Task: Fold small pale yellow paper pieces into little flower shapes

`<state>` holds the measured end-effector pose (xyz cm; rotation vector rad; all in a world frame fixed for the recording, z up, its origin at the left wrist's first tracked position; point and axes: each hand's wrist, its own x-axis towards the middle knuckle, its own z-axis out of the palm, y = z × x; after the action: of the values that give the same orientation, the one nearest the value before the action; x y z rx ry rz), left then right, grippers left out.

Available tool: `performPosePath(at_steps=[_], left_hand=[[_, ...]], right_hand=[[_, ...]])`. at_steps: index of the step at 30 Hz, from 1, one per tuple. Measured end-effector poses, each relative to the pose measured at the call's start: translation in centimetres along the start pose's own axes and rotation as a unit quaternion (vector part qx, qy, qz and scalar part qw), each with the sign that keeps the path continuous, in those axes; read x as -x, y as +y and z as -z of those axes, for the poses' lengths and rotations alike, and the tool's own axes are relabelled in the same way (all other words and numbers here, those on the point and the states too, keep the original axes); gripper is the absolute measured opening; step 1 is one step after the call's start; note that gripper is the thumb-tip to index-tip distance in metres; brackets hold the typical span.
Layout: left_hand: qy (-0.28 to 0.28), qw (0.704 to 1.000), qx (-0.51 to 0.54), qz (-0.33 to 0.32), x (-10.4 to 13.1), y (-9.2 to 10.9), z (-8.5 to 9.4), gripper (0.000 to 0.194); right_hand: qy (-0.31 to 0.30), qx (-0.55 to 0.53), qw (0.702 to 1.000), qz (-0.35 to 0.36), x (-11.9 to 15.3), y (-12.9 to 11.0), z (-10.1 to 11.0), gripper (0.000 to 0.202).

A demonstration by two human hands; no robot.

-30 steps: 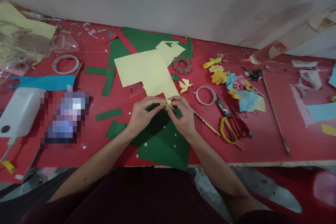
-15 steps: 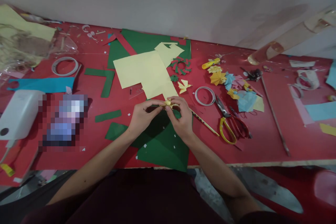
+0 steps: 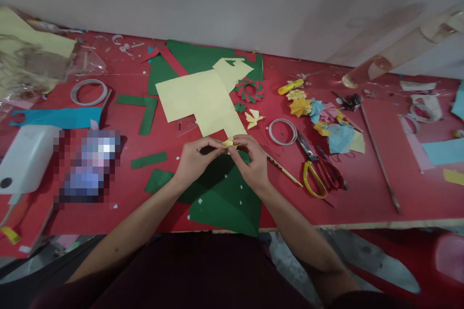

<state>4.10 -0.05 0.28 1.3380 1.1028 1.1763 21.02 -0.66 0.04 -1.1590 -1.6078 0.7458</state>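
Note:
A small folded yellow paper piece (image 3: pixel 228 143) is pinched between my two hands, above the green paper (image 3: pixel 228 203). My left hand (image 3: pixel 195 158) grips its left side with thumb and fingers. On its right side, the thumb and fingers of my right hand (image 3: pixel 251 160) are closed. The fingers hide part of the piece. Just beyond the hands lies a large pale yellow sheet (image 3: pixel 195 99) with cut-out corners. A yellow paper star shape (image 3: pixel 253 118) and a red-and-green paper ring (image 3: pixel 249 90) lie to its right.
Right of my hands are a pencil (image 3: pixel 284 170), a tape roll (image 3: pixel 282 132), yellow-handled scissors (image 3: pixel 314 181) and colourful folded papers (image 3: pixel 328 113). At the left are a phone (image 3: pixel 90 166), a white device (image 3: pixel 29 159), another tape roll (image 3: pixel 89 92) and green strips (image 3: pixel 148 160). A wall stands behind.
The fingers have shifted slightly around the small yellow piece, which is turned a little. Both hands remain in nearly the same place.

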Motion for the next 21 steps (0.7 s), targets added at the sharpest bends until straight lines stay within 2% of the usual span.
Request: performPosePath(at_steps=[4, 11, 15, 21], left_hand=[[-0.003, 1.000, 0.001, -0.010, -0.05, -0.04, 0.04, 0.010], [-0.016, 0.998, -0.027, -0.053, -0.06, 0.11, 0.18, 0.010], [-0.022, 0.991, -0.071, -0.113, -0.03, 0.35, 0.34, 0.004], [-0.028, 0.966, -0.123, -0.226, -0.16, 0.15, 0.55, 0.011]], right_hand=[[-0.012, -0.022, 1.000, 0.001, 0.03, -0.06, 0.09, 0.009], [-0.021, -0.017, 0.999, 0.043, -0.36, -0.39, 0.45, 0.011], [-0.018, -0.021, 0.997, 0.072, -0.45, -0.45, 0.59, 0.015], [-0.010, 0.003, 0.994, 0.110, -0.38, -0.37, 0.71, 0.020]])
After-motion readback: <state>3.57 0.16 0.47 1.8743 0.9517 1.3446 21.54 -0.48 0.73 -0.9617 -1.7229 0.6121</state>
